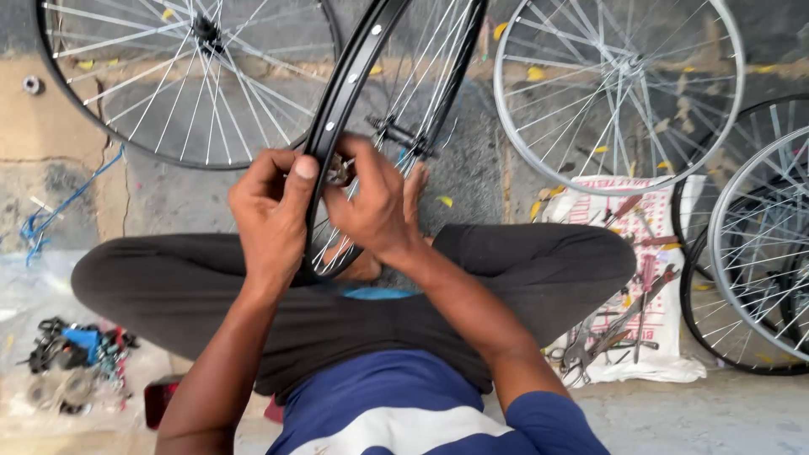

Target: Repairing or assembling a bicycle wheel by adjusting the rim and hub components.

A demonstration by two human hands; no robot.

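Note:
A black bicycle wheel rim [354, 80] with silver spokes stands upright on edge between my crossed legs. My left hand [270, 211] grips the rim's lower part, thumb pressed on its outer face. My right hand [375, 202] is closed on a small metal spoke tool [340, 171] held against the inside of the rim. The wheel's hub and axle [403, 135] sit just above my right hand.
Another black wheel [185, 76] lies on the ground at upper left, a silver wheel [619, 88] at upper right, more wheels [758, 244] at the right edge. A white sack with hand tools [640, 295] lies right of my knee. Small parts [76, 350] lie at left.

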